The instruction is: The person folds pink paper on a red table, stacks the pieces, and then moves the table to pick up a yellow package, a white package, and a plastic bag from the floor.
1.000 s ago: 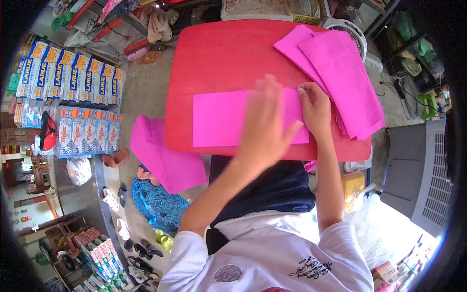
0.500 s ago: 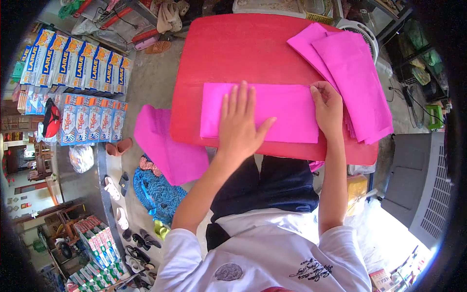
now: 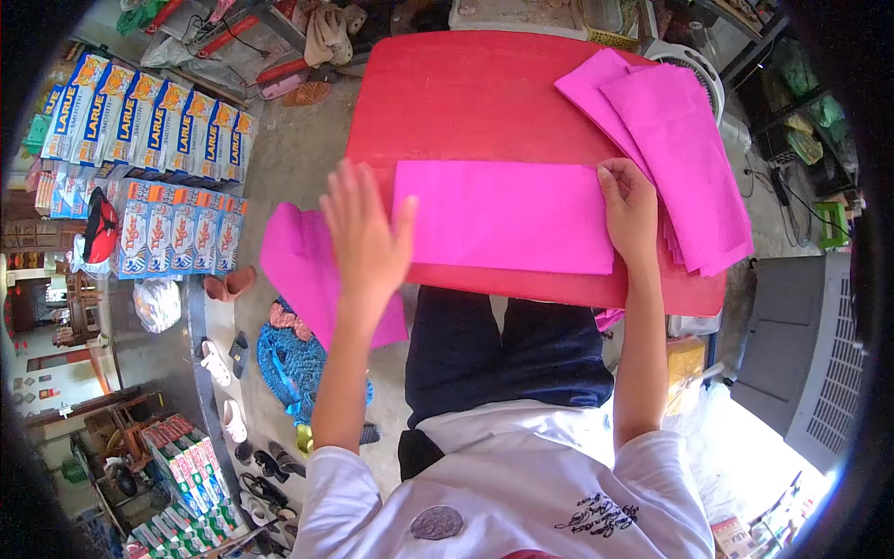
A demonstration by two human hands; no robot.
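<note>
A folded pink sheet (image 3: 503,216) lies flat on the red table (image 3: 466,93). My left hand (image 3: 365,238), a little blurred, is beside the sheet's left end with its fingers spread and nothing held. At the sheet's upper right corner, my right hand (image 3: 629,200) has its thumb and fingers pinched together on the edge. A pile of folded pink pieces (image 3: 680,149) rests at the table's right side. Another pink sheet (image 3: 298,265) hangs off the table's left edge, partly behind my left hand.
Stacked beer cartons (image 3: 177,224) stand at the left. Shoes (image 3: 233,419) and a blue shaggy mat (image 3: 284,368) are on the floor. A fan (image 3: 694,61) is behind the table's right corner, and a grey panelled unit (image 3: 792,335) stands at the right.
My left hand has lifted off the folded sheet and moved left past its end. My right hand stays at the upper right corner.
</note>
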